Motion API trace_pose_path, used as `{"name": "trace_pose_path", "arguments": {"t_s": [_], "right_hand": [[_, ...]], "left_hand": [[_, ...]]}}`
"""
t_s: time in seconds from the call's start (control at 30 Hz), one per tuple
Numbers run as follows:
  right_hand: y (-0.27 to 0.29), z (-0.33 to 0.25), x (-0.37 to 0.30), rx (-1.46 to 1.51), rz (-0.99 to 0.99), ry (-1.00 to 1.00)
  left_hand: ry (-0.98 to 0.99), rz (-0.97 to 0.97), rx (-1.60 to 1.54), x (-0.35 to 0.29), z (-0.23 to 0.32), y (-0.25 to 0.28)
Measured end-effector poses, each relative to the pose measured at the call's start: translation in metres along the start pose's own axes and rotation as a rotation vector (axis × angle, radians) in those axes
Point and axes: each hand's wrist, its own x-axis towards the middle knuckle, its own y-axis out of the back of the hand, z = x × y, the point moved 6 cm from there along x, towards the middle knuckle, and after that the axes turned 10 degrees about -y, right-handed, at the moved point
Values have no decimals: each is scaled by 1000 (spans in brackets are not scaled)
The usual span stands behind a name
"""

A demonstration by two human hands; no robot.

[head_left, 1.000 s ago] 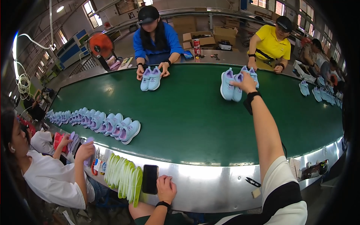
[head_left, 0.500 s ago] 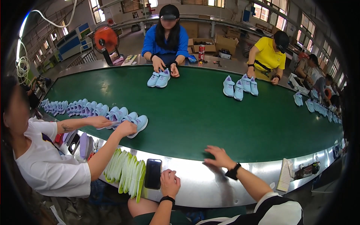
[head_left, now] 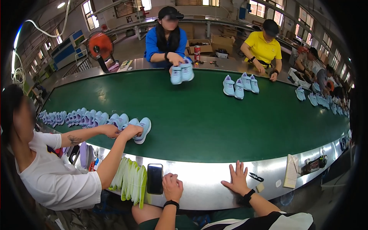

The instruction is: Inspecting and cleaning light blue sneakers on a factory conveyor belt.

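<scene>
My right hand [head_left: 237, 181] lies flat on the metal table edge [head_left: 209, 184], its fingers spread and nothing in it. Just right of it are small black thread snips [head_left: 256, 176] and a little yellowish block [head_left: 260, 187]. My left hand [head_left: 173, 187] rests loosely curled on the metal, with nothing visible in it. Beside it lies a black phone [head_left: 155, 179], and left of that a row of white and lime-green insoles [head_left: 129, 180]. At the left, a co-worker in white has a hand in a light-blue shoe [head_left: 143, 131] at the end of a long row.
A green belt [head_left: 180, 126] spans the table. Across it a person in blue holds a pair of shoes [head_left: 181, 73] above the belt. Several shoes [head_left: 239, 87] stand before a person in yellow. At right lie a paper pad [head_left: 291, 171] and a dark tool [head_left: 314, 165].
My right hand has come back from over the belt and now lies on the metal, uncovering the snips and block. The person in blue has lifted the pair of shoes and moved it right.
</scene>
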Motion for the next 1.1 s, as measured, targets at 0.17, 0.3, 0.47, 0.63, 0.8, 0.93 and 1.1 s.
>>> {"name": "trace_pose_path", "arguments": {"t_s": [0.17,0.3,0.47,0.63,0.8,0.93,1.1], "right_hand": [[5,-8,-3,-1,78,-1],[8,-11,-4,22,79,4],[8,-11,-4,12,95,7],[13,-14,-5,13,111,7],[11,-17,-5,-9,104,6],[12,-18,-5,-1,103,5],[16,-24,-5,-1,121,7]], "left_hand": [[9,-3,-6,2,-1,2],[11,-6,-6,1,0,4],[15,-13,-6,2,1,6],[16,-7,-15,4,0,8],[18,-9,-9,2,-5,9],[16,-10,-13,4,-4,12],[18,-7,-11,4,-8,14]]}}
